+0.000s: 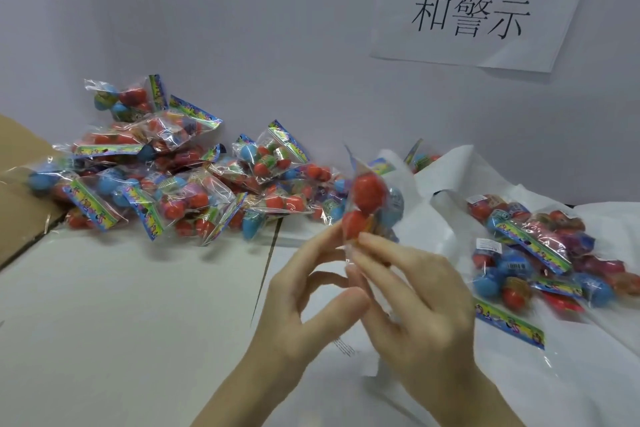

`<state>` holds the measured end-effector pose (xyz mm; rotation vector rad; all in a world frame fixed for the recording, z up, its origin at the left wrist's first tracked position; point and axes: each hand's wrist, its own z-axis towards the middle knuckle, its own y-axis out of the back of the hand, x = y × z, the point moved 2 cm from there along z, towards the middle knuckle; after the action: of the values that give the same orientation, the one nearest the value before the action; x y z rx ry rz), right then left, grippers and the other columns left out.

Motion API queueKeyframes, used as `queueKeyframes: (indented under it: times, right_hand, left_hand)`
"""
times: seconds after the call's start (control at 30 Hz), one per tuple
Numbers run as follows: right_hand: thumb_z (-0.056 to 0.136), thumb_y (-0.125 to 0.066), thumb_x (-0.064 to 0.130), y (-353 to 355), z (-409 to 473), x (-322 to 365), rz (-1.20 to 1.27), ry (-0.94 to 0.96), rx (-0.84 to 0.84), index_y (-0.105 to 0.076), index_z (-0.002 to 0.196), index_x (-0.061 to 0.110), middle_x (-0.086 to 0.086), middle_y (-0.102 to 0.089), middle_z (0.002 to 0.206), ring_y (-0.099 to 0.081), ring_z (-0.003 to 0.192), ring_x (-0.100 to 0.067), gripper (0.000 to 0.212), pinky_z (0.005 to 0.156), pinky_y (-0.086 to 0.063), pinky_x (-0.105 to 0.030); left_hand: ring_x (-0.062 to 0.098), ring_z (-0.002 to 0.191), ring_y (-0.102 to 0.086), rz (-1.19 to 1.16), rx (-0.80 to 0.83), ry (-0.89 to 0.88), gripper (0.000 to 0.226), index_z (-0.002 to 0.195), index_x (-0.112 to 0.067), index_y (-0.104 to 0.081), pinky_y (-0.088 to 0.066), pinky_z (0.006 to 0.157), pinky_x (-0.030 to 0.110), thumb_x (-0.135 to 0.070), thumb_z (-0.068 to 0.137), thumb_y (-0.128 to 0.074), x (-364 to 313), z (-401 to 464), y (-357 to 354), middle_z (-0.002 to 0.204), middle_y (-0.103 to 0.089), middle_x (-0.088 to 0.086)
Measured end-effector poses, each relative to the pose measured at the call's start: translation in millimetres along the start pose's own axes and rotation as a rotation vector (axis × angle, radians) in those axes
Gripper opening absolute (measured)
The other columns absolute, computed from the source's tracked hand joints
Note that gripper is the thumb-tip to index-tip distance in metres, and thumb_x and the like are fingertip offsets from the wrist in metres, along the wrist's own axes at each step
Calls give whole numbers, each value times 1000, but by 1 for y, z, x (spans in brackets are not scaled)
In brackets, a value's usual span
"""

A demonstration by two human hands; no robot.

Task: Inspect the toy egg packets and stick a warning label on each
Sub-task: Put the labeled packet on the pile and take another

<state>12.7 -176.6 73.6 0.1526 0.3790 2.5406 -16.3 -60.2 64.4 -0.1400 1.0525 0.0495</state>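
A clear packet of red and blue toy eggs (372, 203) is held upright above the table, a little blurred. My left hand (304, 295) and my right hand (412, 295) both pinch its lower edge with the fingertips. A big heap of similar packets (166, 177) lies at the back left against the wall. More packets (540, 253) lie on a white plastic bag (446, 180) at the right; some of these carry small white labels. A strip of white label sheet (344, 347) shows on the table under my hands.
A cardboard flap (20, 191) lies at the far left edge. A paper sign with Chinese characters (474, 7) hangs on the wall. The white table (121, 305) has a seam running down its middle.
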Motion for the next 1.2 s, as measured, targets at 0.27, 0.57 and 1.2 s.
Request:
queueKeyframes:
  times: [0.27,0.57,1.2]
  right_hand:
    - [79,-59,9,5,-2,11,505,-133,182,-61,114,4,-3,-58,127,-57,115,-12,35,91,-48,-24]
    - [73,-65,36,5,5,-10,392,-547,-33,-58,109,25,8,-60,114,-54,106,-2,38,90,-42,-13]
    - [67,-68,28,6,6,-14,678,-769,18,-69,82,36,21,-70,77,-65,73,-5,16,67,-49,-10]
  left_hand:
    - [10,82,-66,-289,-162,221,29,83,-31,-73,-50,69,16,-35,54,-71,-1,0,2,79,-70,-5]
    - [13,74,-68,-502,-235,320,28,85,-10,-72,-53,56,20,-25,62,-71,-9,8,7,86,-73,9]
    - [21,70,-71,-304,-180,349,31,97,-14,-64,-52,56,19,-21,67,-63,-3,7,7,80,-74,7]
